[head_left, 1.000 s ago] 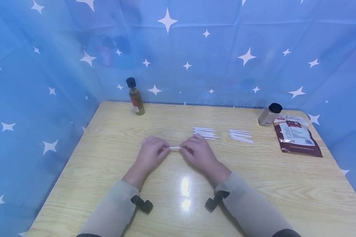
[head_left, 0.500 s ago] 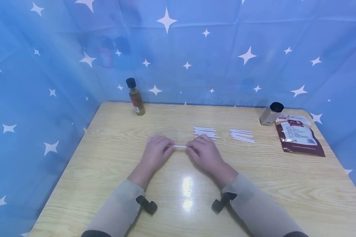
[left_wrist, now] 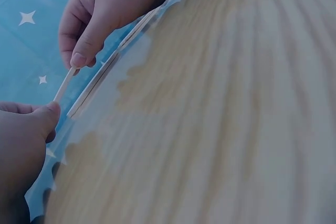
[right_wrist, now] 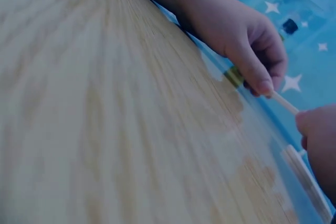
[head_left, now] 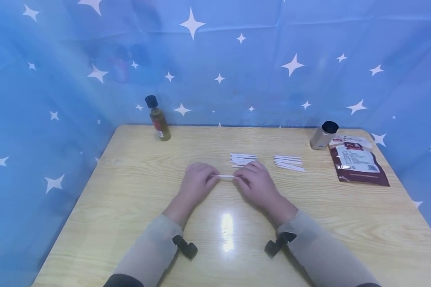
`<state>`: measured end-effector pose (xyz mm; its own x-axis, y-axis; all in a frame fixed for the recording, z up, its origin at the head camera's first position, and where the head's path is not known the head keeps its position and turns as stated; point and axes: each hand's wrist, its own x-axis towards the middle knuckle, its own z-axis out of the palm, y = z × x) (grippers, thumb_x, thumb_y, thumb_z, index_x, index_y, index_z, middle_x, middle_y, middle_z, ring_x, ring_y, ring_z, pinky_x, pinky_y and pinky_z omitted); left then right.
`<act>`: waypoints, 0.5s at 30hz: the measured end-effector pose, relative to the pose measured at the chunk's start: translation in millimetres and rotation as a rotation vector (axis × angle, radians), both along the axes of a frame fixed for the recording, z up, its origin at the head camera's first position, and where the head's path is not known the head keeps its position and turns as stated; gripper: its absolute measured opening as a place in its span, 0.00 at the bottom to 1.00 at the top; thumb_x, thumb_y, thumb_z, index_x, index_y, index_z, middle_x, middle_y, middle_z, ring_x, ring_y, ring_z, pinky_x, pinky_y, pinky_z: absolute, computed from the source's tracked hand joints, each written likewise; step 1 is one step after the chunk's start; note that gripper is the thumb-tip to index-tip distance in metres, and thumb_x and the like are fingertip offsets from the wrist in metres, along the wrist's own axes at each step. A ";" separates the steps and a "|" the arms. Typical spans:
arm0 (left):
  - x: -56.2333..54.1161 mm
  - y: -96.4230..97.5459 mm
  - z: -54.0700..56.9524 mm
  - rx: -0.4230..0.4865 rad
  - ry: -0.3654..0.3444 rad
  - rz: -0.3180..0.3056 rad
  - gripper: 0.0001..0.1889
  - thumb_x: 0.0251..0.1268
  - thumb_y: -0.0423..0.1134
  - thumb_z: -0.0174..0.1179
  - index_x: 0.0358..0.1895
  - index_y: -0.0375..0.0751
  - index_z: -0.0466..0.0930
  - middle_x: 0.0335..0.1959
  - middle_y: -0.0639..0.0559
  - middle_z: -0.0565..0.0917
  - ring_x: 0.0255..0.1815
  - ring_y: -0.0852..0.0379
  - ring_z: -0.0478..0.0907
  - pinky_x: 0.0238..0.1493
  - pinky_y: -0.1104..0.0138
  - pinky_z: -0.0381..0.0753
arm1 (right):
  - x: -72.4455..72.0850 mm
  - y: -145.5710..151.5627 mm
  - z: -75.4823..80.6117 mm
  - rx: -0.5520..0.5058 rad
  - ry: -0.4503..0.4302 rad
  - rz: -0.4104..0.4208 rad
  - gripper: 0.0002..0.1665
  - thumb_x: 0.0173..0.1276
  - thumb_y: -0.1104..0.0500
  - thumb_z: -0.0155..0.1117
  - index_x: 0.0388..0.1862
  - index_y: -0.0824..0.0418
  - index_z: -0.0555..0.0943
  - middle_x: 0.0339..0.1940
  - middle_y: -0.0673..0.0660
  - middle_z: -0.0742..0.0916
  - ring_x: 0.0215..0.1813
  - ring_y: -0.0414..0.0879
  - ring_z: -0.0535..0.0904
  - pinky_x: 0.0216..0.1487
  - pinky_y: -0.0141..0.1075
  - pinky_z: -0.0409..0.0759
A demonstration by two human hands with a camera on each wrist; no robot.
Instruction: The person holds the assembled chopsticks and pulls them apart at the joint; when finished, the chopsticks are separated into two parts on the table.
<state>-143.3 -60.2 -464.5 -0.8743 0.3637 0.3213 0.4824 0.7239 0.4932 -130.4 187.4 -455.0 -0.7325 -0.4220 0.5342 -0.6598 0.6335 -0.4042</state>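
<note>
A thin white stick (head_left: 226,176) spans the gap between both hands in the head view, held level above the table. My left hand (head_left: 199,183) pinches its left end between thumb and fingers, while my right hand (head_left: 256,183) pinches the opposite end the same way. The left wrist view shows the pale stick (left_wrist: 64,85) straight, its two ends hidden in the fingertips. Beyond the right hand lies a group of similar white sticks (head_left: 242,156), partly covered by that hand. To its right is a second small group of white sticks (head_left: 288,162), lying roughly side by side.
A dark-capped bottle (head_left: 159,124) stands at the back left of the wooden table (head_left: 129,207). At the back right are a black-lidded jar (head_left: 321,138) and a maroon and white packet (head_left: 359,161). A blue curtain (head_left: 237,95) with white stars surrounds the table's back and sides.
Both hands have moved right together with the stick between them, so the right hand overlaps more of the nearer stick group. The head view has shifted slightly.
</note>
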 end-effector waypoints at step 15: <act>-11.0 38.5 4.1 -0.038 -0.010 -0.063 0.08 0.77 0.52 0.66 0.46 0.55 0.89 0.44 0.64 0.88 0.49 0.62 0.79 0.64 0.58 0.73 | -0.3 39.3 -1.0 -0.036 -0.016 -0.036 0.06 0.70 0.59 0.75 0.44 0.58 0.91 0.43 0.53 0.92 0.51 0.53 0.80 0.57 0.50 0.75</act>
